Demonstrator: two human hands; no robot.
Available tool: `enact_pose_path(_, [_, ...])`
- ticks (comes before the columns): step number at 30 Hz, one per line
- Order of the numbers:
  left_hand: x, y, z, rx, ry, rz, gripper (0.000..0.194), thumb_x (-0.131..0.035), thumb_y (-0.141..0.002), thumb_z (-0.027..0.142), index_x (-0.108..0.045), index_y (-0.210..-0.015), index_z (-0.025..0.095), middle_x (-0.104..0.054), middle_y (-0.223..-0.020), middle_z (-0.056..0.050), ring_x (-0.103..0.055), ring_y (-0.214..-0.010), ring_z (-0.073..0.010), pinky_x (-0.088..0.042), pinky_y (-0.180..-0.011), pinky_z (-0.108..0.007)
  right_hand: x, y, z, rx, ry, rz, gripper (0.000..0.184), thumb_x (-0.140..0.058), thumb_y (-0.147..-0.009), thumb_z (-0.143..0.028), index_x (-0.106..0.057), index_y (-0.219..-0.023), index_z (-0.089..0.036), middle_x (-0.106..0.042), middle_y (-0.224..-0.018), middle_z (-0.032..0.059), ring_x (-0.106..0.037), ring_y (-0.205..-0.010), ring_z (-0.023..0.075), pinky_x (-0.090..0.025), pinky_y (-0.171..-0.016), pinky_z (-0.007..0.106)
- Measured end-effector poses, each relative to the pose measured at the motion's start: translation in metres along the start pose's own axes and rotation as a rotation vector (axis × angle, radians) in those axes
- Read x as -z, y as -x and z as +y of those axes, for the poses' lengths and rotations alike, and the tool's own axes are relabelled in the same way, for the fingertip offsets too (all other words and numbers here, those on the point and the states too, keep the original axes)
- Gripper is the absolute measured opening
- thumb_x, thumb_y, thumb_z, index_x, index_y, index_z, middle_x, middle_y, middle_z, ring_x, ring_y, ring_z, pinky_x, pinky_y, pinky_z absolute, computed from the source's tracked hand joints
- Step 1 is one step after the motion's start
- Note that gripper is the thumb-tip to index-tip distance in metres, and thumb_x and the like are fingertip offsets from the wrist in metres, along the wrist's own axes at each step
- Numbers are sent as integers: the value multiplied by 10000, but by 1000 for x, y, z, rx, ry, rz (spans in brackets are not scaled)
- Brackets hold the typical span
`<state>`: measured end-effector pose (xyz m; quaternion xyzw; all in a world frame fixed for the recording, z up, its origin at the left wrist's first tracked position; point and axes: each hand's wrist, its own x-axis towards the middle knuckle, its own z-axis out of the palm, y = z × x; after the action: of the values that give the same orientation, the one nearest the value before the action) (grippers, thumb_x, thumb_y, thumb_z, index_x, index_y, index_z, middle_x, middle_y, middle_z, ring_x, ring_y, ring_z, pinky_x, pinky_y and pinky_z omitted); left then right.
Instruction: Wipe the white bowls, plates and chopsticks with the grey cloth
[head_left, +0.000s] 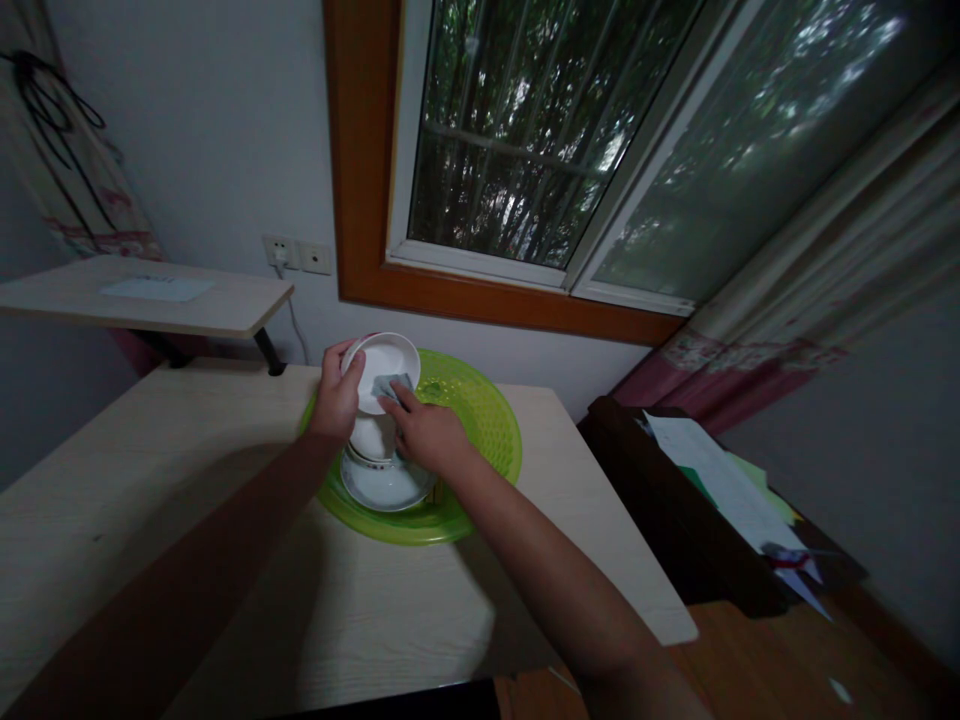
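The bowl (391,352) is white inside, the cloth (390,386) grey, the basket (501,430) bright lime green. The table (390,620) shows pale wood grain. The far window surround (364,150) is orange-brown; the right curtain (810,270) is cream with a floral band above pink.

Table (397,610): pale, wood-grained top, spread from left edge of frame to right of centre; rounded corner at lower right. Arm shadows across lower left and bottom centre. Basket (499,425), green, round, perforated, directly on top at frame centre, near the far edge. Plate (382,490), white, inside it, toward the near side. Upper left: raised shelf (240,308), same pale finish, dark legs (268,352) standing on table. Paper (157,288) flat on shelf; writing illegible.
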<state>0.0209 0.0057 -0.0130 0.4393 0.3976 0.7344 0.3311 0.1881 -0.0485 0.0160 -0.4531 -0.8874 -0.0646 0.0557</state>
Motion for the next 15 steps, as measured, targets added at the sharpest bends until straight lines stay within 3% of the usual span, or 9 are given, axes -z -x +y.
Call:
enact_pose_path(7, [-1, 3, 6, 29, 32, -15, 290, -635, -877, 428, -570, -1103, 259, -640, -1159, -60, -620, -1079, -232, -531, -919, -358, -2, -1, -1, -113, 62, 69, 559, -433, -942, -221, -398, -1497, -276, -199, -1668, 70, -699, -963, 268, -598, -795, 443])
enact_pose_path(15, [3, -3, -10, -26, -49, -13, 349, -615, -888, 474, -579, -1163, 262, -627, -1201, -53, -606, -1127, -225, -486, -1000, -384, 0, 0, -4, 6, 9, -29, 691, -518, -923, -320, -255, -1560, -362, -101, -1688, 54, -683, -1019, 267, -596, -812, 417])
